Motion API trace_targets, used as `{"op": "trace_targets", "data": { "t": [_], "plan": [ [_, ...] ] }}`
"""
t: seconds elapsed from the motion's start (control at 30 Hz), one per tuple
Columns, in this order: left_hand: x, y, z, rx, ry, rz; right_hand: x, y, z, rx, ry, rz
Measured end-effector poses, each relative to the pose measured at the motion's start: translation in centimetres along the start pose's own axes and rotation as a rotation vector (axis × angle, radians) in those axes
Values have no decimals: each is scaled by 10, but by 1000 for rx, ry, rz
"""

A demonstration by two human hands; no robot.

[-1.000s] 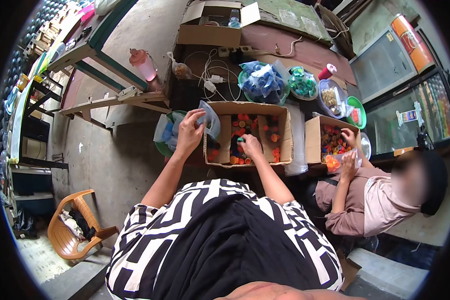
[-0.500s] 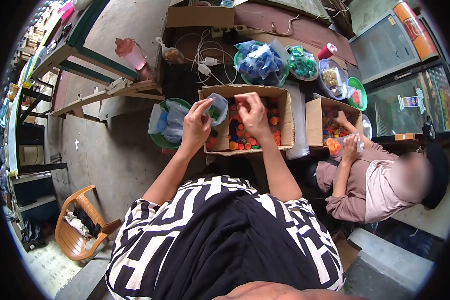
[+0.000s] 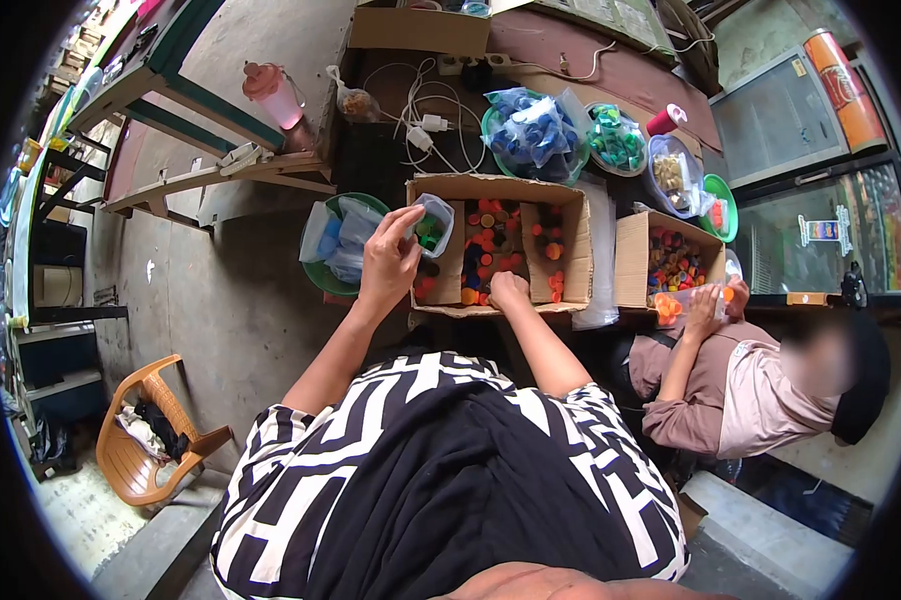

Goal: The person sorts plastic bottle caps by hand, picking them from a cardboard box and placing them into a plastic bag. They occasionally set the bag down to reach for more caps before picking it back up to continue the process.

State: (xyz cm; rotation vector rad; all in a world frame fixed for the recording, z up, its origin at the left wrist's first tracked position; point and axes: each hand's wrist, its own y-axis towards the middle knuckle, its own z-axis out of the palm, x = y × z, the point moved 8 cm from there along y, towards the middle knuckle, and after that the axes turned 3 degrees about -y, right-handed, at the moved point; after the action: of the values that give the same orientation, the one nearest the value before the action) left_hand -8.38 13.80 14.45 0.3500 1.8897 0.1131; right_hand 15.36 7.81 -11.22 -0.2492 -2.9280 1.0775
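Note:
My left hand holds a clear plastic bag with green caps in it, over the left side of an open cardboard box. Loose red, orange and dark bottle caps lie on the bottom of that box. Low in the box, my right hand is among the caps, its fingers curled downward; what they hold, if anything, is hidden. Beside my left hand stands a green basin with clear bags in it.
A co-worker on the right holds a bag of orange caps by a second cardboard box. Behind the boxes are a basin of blue bagged caps, a bowl of green ones and white cables. A chair stands left.
My right hand has moved down from above the box to the caps near its front edge. The co-worker's far hand has left the second box and joined the other at the bag.

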Motion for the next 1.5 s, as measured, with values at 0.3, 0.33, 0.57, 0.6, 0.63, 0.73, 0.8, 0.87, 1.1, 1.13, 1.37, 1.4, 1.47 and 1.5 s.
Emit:
{"op": "trace_targets", "data": {
  "t": [0.3, 0.33, 0.57, 0.6, 0.63, 0.73, 0.8, 0.87, 1.1, 1.13, 1.37, 1.4, 1.47, 1.5],
  "plan": [
    [0, 4, 2, 0, 10, 17, -26, 0, -22, -102, 278, -66],
    [0, 4, 2, 0, 9, 13, -27, -10, -38, -133, 294, -70],
    [-1, 7, 15, 32, -17, 10, -27, -61, -141, -462, 637, -336],
    [-1, 8, 16, 17, -28, 23, -19, -84, -173, -592, 797, -374],
    [-2, 9, 17, 18, -27, 22, -11, -108, -201, -722, 959, -410],
    [-5, 11, 20, 36, -35, 14, 16, -171, -252, -1089, 1078, -576],
    [-6, 13, 22, 39, -28, 7, 35, -178, -257, -1096, 944, -680],
    [-5, 15, 22, 61, -17, 8, 53, -167, -253, -908, 589, -691],
    [3, 16, 2, 31, -14, -37, -15, -77, -164, -546, 719, -374],
    [5, 16, -2, 17, -14, -45, -21, -66, -135, -359, 567, -252],
    [13, 11, -14, -14, -2, -45, -50, -27, -28, -54, -1, 130],
    [13, 11, -14, -14, -1, -44, -48, -25, -30, -55, 0, 130],
    [16, 10, -12, -1, -32, -66, -42, -22, -27, 26, -99, 99],
    [16, 9, -12, 1, -32, -61, -40, -21, -27, 21, -96, 102]
  ]
}}
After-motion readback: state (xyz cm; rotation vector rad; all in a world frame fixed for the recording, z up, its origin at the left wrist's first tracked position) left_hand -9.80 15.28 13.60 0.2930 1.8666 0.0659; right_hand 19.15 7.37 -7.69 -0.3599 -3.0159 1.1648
